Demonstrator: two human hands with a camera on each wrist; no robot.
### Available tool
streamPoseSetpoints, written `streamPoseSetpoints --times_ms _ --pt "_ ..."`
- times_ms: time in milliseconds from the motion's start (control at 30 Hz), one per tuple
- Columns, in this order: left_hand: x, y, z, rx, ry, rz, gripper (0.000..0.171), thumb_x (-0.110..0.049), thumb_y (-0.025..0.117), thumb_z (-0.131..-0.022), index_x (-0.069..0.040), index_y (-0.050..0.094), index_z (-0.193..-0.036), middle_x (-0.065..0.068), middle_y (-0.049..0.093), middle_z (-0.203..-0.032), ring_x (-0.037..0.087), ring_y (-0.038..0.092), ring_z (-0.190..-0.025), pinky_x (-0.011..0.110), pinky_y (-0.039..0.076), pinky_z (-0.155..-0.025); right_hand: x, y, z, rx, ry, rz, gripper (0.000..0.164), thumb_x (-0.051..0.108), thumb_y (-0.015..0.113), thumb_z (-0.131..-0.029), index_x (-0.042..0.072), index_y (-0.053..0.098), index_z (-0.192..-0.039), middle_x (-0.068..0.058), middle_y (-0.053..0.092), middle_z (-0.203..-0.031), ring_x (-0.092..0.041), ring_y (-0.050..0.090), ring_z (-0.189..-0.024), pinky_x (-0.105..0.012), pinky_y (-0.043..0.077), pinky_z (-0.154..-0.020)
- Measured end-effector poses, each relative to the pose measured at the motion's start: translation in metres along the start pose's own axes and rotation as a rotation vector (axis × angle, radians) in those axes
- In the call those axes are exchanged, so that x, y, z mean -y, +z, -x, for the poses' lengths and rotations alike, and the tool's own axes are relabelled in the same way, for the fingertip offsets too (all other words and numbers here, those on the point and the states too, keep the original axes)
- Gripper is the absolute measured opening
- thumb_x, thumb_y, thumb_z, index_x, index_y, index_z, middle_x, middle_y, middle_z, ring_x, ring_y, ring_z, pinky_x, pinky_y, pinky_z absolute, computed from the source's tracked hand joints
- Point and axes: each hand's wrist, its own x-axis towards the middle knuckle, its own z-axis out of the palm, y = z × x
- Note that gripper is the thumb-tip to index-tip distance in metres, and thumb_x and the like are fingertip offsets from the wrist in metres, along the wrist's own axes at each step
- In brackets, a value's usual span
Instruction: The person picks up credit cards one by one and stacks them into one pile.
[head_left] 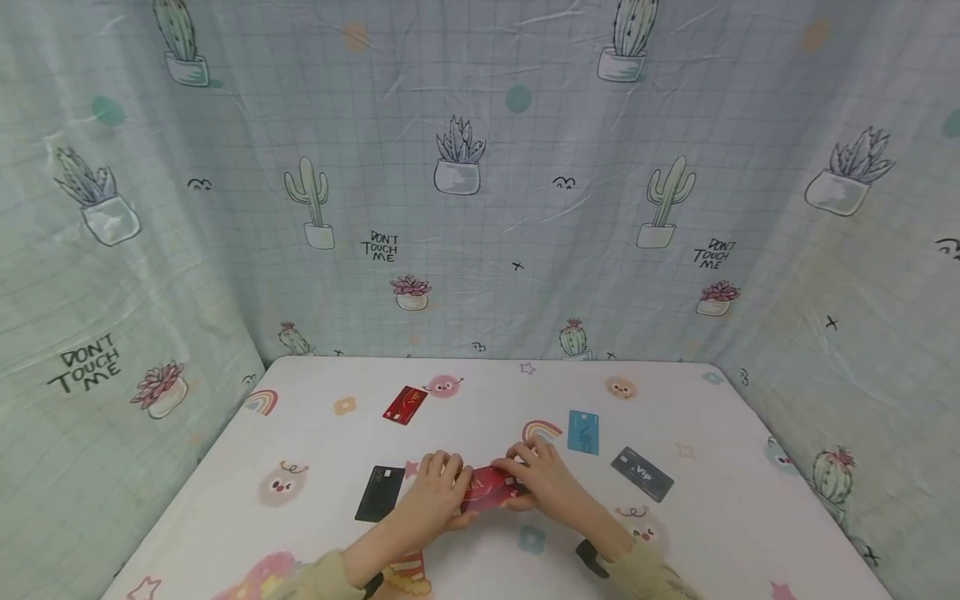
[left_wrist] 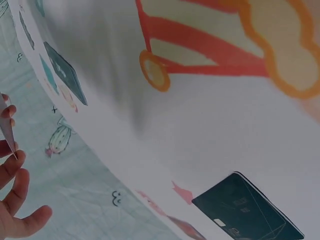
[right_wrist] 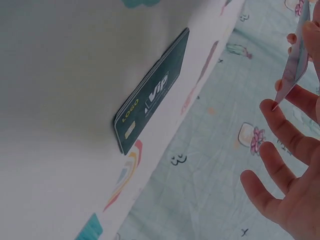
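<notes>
A red card is held up off the table between both hands. My left hand pinches its left end, and my right hand pinches the right end. From the left wrist, the left hand shows at the frame's edge, with the card seen nearly edge-on. The right wrist view has the right hand with the card between thumb and fingers, the other fingers spread. Just left of the left hand lies a black card. A dark grey VIP card lies right of the right hand.
Farther back on the white patterned table lie a red VIP card, at left, and a light blue VIP card, at right. The dark VIP card looks like a small stack. A cactus-print curtain surrounds the back and sides.
</notes>
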Motion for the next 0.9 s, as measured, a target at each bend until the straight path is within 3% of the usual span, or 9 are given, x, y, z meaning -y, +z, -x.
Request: streamPoseSetpoints --times_ms 233,500,900 --pt "-0.005 0.002 -0.006 -0.044 0.011 -0.029 0.056 -0.054 0.064 -0.071 -0.01 0.055 -0.103 0.004 0.047 -0.094 0.022 0.042 -0.093 0.04 0.038 -0.082 -0.001 -0.005 0.006 0.025 0.044 0.013 0.052 0.051 0.065 -0.071 0.025 0.055 -0.115 0.005 0.05 -0.1 -0.016 0.036 -0.095 -0.032 0.037 -0.076" --pt "-0.009 0.006 -0.009 -0.019 0.021 -0.02 0.058 -0.055 0.063 -0.072 -0.012 0.056 -0.111 0.004 0.05 -0.097 0.021 0.043 -0.095 0.043 0.037 -0.086 -0.007 -0.001 0.017 0.054 0.107 -0.025 0.053 0.049 0.068 -0.069 0.026 0.054 -0.116 0.005 0.049 -0.104 -0.015 0.037 -0.099 -0.034 0.039 -0.08" --pt "-0.012 0.011 -0.012 -0.057 0.059 0.017 0.059 -0.051 0.066 -0.07 -0.011 0.054 -0.113 0.003 0.05 -0.1 0.019 0.042 -0.097 0.043 0.037 -0.087 -0.011 -0.005 0.026 0.016 0.107 -0.011 0.057 0.052 0.069 -0.066 0.027 0.055 -0.115 0.009 0.051 -0.101 -0.009 0.035 -0.093 -0.029 0.039 -0.075"
